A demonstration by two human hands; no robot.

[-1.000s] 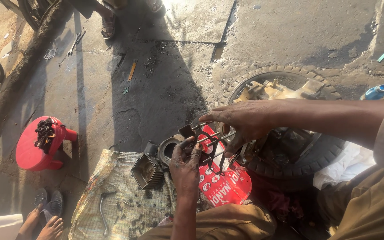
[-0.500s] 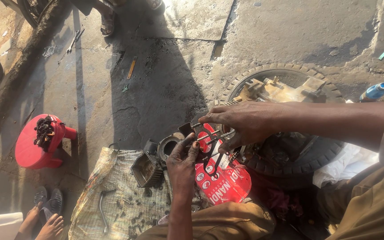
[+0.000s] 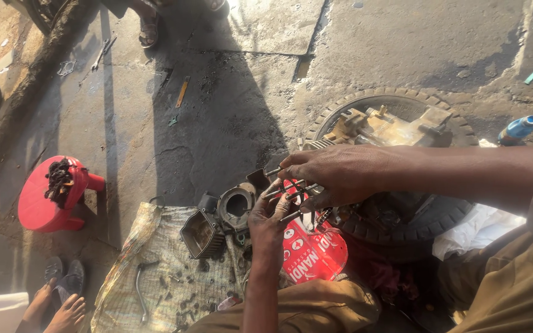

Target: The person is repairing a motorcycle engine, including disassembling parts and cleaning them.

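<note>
My right hand (image 3: 340,176) reaches in from the right and grips a bundle of thin metal rods or bolts (image 3: 288,191) pointing left. My left hand (image 3: 269,216) comes up from below, palm up, with its fingers touching the tips of the same rods. Just left of both hands lie dark, greasy engine parts: a round cylinder piece (image 3: 235,206) and a finned boxy casing (image 3: 202,233). A red printed sheet (image 3: 309,253) lies under my hands.
A worn tyre (image 3: 402,222) on the ground holds a tan engine block (image 3: 390,126). A dirty checked cloth (image 3: 155,283) carries small parts and a bent tool. A red stool (image 3: 47,197) stands at left, a blue bottle (image 3: 516,129) at right, someone's bare feet (image 3: 57,311) bottom left.
Both hands stay together over the red sheet. The rods have shifted slightly in my fingers, and the view has drifted a little.
</note>
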